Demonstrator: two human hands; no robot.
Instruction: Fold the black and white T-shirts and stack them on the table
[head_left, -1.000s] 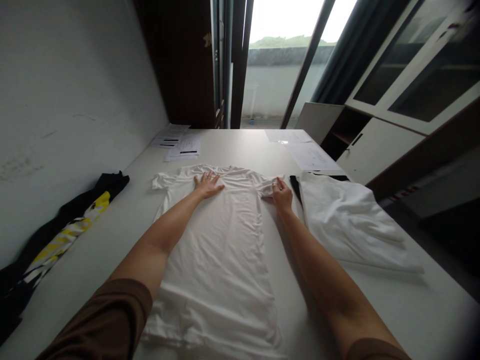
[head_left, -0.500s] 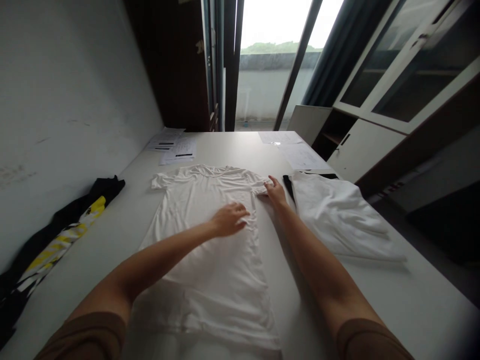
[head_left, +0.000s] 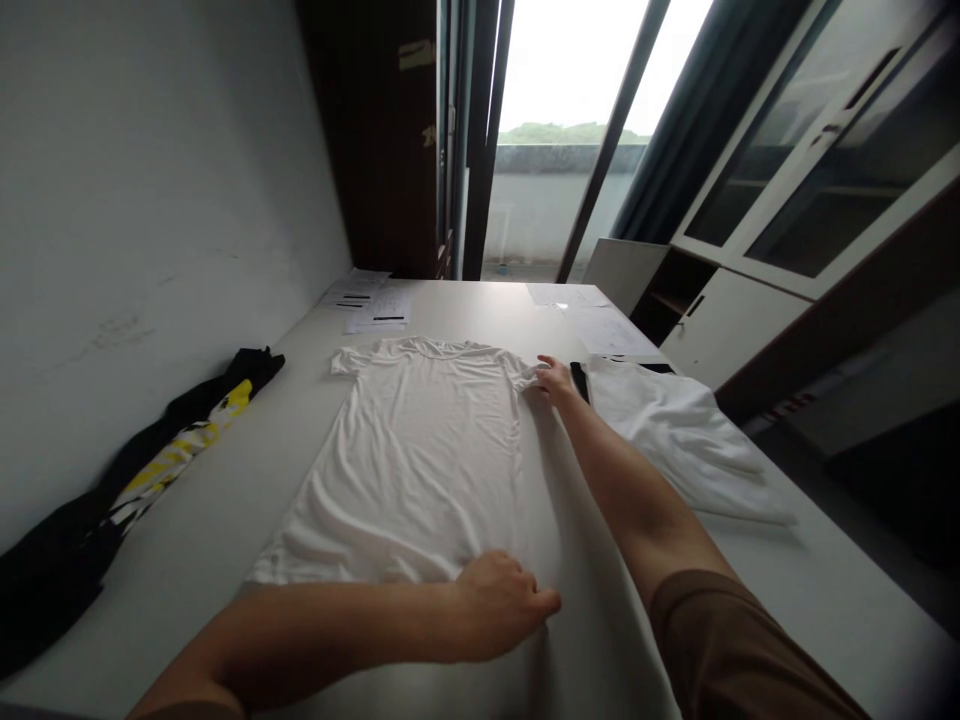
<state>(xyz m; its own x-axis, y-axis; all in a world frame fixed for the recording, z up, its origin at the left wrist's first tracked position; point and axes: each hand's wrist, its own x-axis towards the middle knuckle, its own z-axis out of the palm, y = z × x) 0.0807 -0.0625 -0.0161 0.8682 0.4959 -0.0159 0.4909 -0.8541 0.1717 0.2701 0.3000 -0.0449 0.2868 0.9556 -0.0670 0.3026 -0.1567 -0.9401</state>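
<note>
- My left hand (head_left: 499,618) curls on the shirt (head_left: 420,455) hem's near right corner; whether it pinches cloth, I can't tell.
- My right hand (head_left: 556,379) grips the far right sleeve.
- The shirt lies flat on the table (head_left: 225,500); uneven pulling could wrinkle it.
- A careless sweep might drag the white cloth (head_left: 675,430) just beside.

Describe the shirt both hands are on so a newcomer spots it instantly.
On the long white table, it is the white short-sleeved T-shirt spread flat at centre. The right hand pinches its sleeve, the left hand its hem. The crumpled white cloth beside it is not flat.
</note>
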